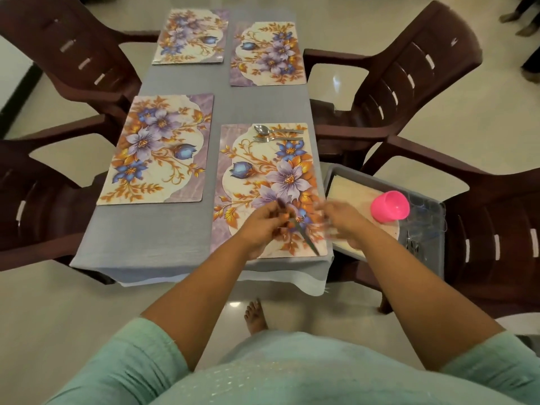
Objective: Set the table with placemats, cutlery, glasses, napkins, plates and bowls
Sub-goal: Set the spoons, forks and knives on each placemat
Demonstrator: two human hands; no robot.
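1. Four floral placemats lay on the grey-clothed desk (163, 235): two at the far end, one at near left (157, 149) and one at near right (270, 190).
2. The near-right placemat already carried a spoon (263, 130) and a fork (263, 138) side by side along its far edge, handles pointing right.
3. The left hand (264, 226) was curled about the handle end of a knife (304, 236), which slanted down toward the placemat's near right corner, tip low over the mat.
4. The right hand (340, 220) was motion-blurred beside the knife; whether it gripped anything could not be told.
5. A grey tray (435, 249) sat on the chair seat to the right, holding a pink cup (390, 206) tipped on its side, a pale plate or mat beneath it, and what appeared to be more cutlery along its right side.
6. Judgement: the step in hand was placing the knife for this setting. It would be done well by laying it flat on the placemat, parallel to the fork and spoon and close beside them, with its handle the same way and no overhang past the desk edge.
7. Judgement: three placemats remained bare, so the task was at an early stage.
8. No brand, label or legible writing was visible on any item.
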